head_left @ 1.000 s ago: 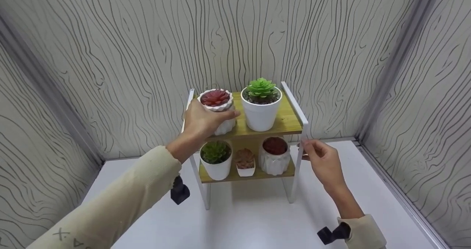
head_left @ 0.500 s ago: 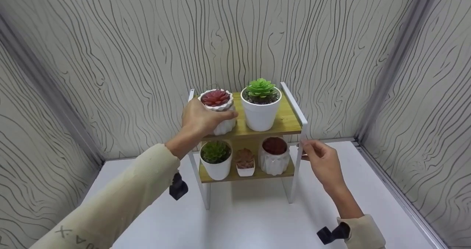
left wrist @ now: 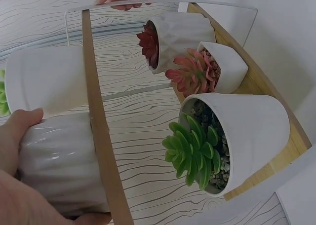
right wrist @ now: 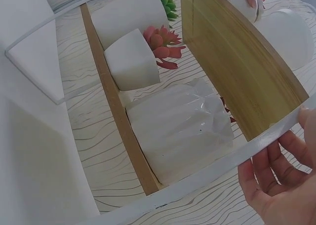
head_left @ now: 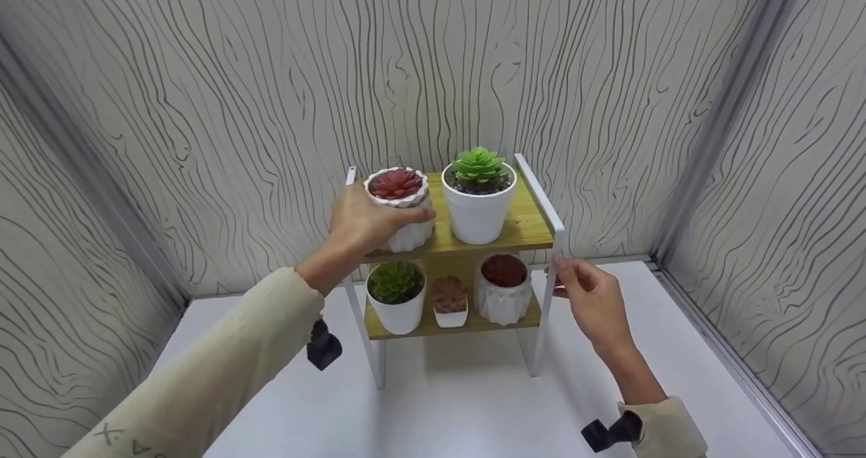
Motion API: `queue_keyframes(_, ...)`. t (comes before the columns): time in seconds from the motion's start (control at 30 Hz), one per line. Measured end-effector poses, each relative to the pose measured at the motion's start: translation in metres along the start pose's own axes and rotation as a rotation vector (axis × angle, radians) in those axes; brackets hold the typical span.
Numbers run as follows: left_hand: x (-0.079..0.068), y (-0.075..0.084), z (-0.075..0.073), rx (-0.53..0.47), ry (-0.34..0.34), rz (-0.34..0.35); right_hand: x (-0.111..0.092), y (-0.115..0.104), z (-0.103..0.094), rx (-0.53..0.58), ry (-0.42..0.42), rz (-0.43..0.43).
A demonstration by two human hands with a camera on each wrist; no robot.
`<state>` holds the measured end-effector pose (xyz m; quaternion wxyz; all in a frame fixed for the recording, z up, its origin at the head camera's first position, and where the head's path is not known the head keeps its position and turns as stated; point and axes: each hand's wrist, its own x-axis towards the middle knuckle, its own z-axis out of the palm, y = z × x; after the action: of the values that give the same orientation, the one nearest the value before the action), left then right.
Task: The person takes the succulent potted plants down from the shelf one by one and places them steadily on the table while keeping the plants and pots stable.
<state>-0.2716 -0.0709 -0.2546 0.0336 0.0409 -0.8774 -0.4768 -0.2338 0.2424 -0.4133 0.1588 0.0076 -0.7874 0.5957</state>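
My left hand (head_left: 362,221) grips a white ridged pot (head_left: 409,235) with a red succulent, at the left end of the top board (head_left: 531,224) of a two-tier plant stand. In the left wrist view thumb and fingers span the glossy pot (left wrist: 61,161), whose base is at the board. On the other side my right hand (head_left: 599,302) holds the stand's white right upright (head_left: 540,339); the right wrist view shows thumb and curled fingers around this metal bar (right wrist: 222,165). A smooth white pot (head_left: 479,214) with a bright green succulent stands on the top board, right of the gripped pot.
On the lower board (head_left: 419,334) are a white pot (head_left: 398,312) with a green succulent, a small white pot (head_left: 451,318) with a pinkish one, and a ridged pot (head_left: 504,302) with a dark red one. Behind the white table (head_left: 446,410) rises a wood-grain-patterned wall (head_left: 433,59).
My left wrist and forearm have drifted slightly left while the fingers stay on the ridged pot. The right hand keeps its hold on the upright; the pots keep their places.
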Motion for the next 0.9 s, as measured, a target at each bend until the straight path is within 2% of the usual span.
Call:
queue_keyframes(0.33,0.0010,0.0028,-0.0003,-0.003,-0.011,0.001,0.0009,0.0031,-0.0021,-0.026,0.017,-0.010)
queue_keyframes(0.63,0.0012,0.0005,-0.0033,-0.057,-0.029,-0.001,-0.0004,-0.0007,0.0000,0.024,0.004,-0.015)
queue_keyframes(0.9,0.0016,0.0009,-0.0058,-0.063,-0.036,-0.004,-0.0004,-0.0009,-0.0008,0.021,-0.003,-0.013)
